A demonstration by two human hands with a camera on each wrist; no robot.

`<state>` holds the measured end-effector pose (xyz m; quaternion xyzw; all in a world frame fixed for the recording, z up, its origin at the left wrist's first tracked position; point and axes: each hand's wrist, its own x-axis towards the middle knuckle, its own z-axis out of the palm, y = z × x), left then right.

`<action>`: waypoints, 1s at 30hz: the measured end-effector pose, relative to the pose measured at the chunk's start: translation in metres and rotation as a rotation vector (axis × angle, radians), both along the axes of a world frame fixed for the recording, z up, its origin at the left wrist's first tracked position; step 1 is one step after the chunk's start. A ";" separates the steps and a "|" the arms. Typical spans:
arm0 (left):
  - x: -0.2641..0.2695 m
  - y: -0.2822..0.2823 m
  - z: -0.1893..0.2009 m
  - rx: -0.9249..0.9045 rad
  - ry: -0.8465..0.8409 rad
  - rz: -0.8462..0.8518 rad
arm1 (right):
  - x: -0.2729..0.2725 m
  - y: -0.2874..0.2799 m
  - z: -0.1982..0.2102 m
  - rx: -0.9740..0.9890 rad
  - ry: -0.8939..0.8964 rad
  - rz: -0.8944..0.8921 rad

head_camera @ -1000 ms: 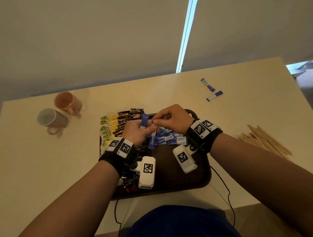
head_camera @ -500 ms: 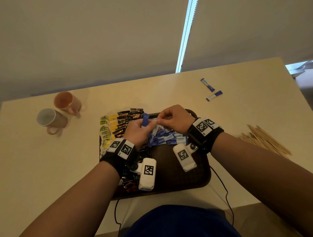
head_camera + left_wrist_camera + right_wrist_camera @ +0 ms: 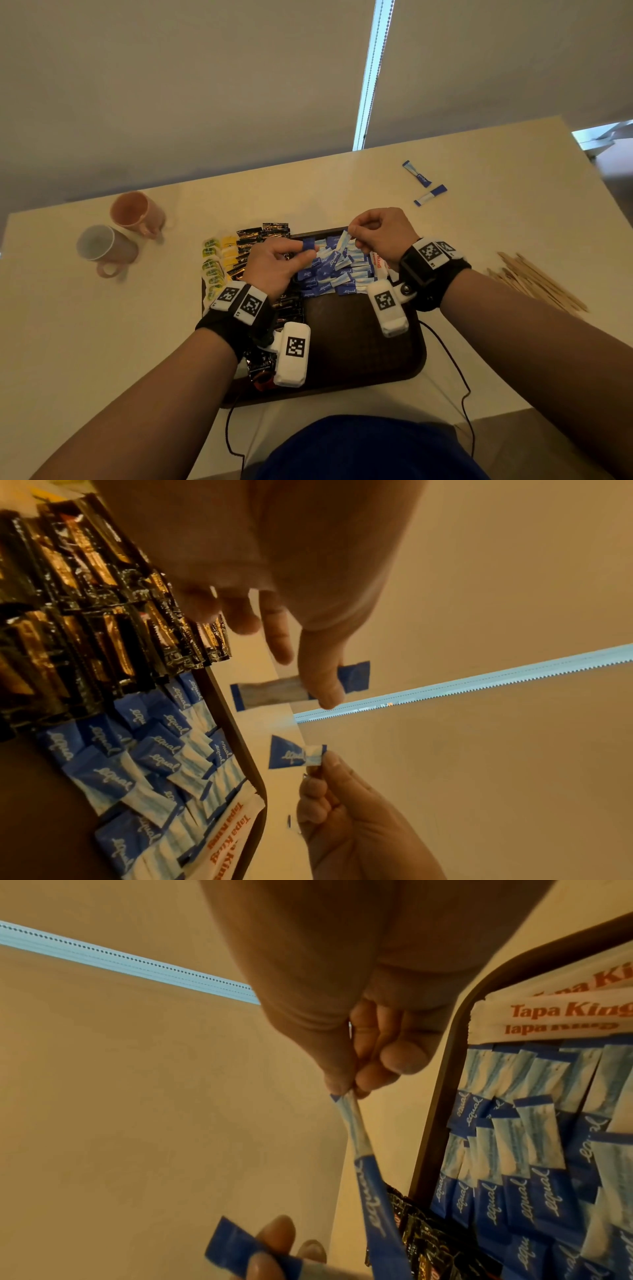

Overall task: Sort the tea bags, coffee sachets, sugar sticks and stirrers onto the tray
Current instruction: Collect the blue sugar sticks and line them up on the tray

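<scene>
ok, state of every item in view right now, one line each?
left hand: pinches one blue sugar stick
right hand: pinches another sugar stick by its end
tray: on the table, partly filled
sugar stick pile: on the tray
coffee sachets: rowed at the tray's far left
tea bags: along the tray's left edge
two sugar sticks: loose on the table
stirrers: on the table, unsorted
mugs: on their sides

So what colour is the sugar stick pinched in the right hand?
The sugar stick is dark blue and pale blue-white with white script; the right wrist view shows it best.
</scene>
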<state>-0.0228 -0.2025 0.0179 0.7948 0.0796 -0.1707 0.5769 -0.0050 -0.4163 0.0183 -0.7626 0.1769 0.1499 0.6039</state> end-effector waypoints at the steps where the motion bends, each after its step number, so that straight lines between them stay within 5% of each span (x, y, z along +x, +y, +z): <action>1: 0.000 0.000 -0.001 -0.025 0.021 0.010 | 0.000 -0.001 0.000 0.000 -0.003 -0.019; 10: -0.003 -0.007 0.012 -0.471 0.226 0.129 | -0.002 -0.006 0.001 -0.019 0.000 -0.026; 15: -0.004 -0.003 0.001 -0.178 0.037 -0.010 | 0.000 -0.005 0.000 -0.017 0.005 -0.019; 18: -0.002 -0.002 -0.002 -0.148 0.012 0.048 | 0.000 -0.003 -0.001 0.003 0.008 -0.017; 23: 0.000 0.002 -0.010 -0.147 0.218 0.121 | 0.000 0.003 0.001 0.061 0.012 0.027; 30: -0.002 -0.001 -0.012 -0.097 0.239 -0.031 | -0.004 0.017 0.006 0.032 -0.034 0.253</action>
